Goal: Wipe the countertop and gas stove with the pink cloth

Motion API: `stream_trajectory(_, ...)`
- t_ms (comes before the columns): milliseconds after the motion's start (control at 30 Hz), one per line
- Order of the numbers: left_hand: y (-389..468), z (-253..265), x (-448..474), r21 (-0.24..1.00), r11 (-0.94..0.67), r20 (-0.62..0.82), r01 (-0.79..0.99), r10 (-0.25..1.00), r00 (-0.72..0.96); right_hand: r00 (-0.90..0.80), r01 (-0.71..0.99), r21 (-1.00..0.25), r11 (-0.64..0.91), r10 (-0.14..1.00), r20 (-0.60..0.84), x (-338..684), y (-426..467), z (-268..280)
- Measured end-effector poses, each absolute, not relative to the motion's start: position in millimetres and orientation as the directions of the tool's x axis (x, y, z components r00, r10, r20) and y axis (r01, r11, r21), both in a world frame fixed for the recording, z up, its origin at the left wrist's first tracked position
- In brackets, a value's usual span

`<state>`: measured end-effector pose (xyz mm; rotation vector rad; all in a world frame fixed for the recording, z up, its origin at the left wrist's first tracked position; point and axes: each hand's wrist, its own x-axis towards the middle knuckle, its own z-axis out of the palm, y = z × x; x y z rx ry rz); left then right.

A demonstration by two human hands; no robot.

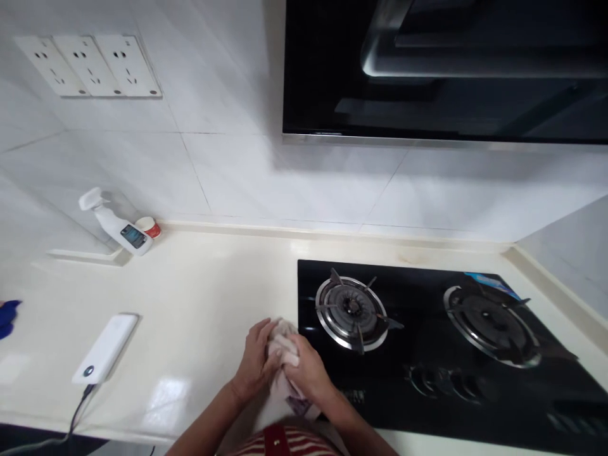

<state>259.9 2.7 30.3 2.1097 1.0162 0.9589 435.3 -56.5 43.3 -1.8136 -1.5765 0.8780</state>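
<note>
Cloth (284, 347) bunched between both hands at the counter's (199, 316) edge beside the black hob (427, 380); left hand (255, 366) and right hand (308, 373) both grasp it

counter: cream worktop (204, 304) along white tiled wall | set into it at right: black glass hob (427, 354) with two burners | back left corner: white spray bottle (118, 227) lying tilted, small red-and-white tub (149, 227) just beside it | front left: white power bank (105, 348), cable at its near end | far left edge: blue item (7, 315), partly cut off
</note>
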Motion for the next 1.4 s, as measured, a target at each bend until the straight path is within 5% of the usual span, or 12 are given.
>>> stream_trajectory(100, -13, 45, 263, 0.712, -0.544, 0.398, 0.443, 0.833, 0.383, 0.209, 0.474, -0.875, -0.097, 0.978, 0.005, 458, -59, 53)
stream_trajectory(200, -20, 53, 267, 0.66, -0.574, 0.423, 0.485, 0.817, 0.392, 0.195, 0.521, -0.853, -0.019, 0.976, 0.098, 485, -59, 59)
stream_trajectory(400, -13, 44, 289, 0.421, -0.716, 0.385, 0.557, 0.697, 0.605, 0.326, 0.647, -0.756, -0.098, 0.932, 0.159, 518, -97, 44)
stream_trajectory(567, 10, 42, 334, 0.45, -0.594, 0.199, 0.666, 0.794, 0.574, 0.44, 0.576, -0.812, -0.094, 0.873, 0.211, 511, -139, 49)
stream_trajectory(767, -16, 37, 358, 0.481, -0.707, 0.192, 0.518, 0.662, 0.724, 0.474, 0.595, -0.797, -0.103, 0.846, 0.244, 489, -137, 61)
stream_trajectory(1067, -64, 19, 232, 0.496, -0.777, 0.265, 0.388, 0.561, 0.784, 0.541, 0.709, -0.652, -0.268, 0.799, 0.261, 448, -172, -1)
stream_trajectory(1200, -14, 26, 189, 0.403, -0.72, 0.249, 0.565, 0.681, 0.689, 0.568, 0.771, -0.536, -0.342, 0.751, 0.337, 442, -150, -11)
stream_trajectory(1400, 46, 29, 206, 0.318, -0.623, 0.211, 0.715, 0.782, 0.587, 0.503, 0.849, -0.317, -0.422, 0.83, 0.243, 394, -90, -15)
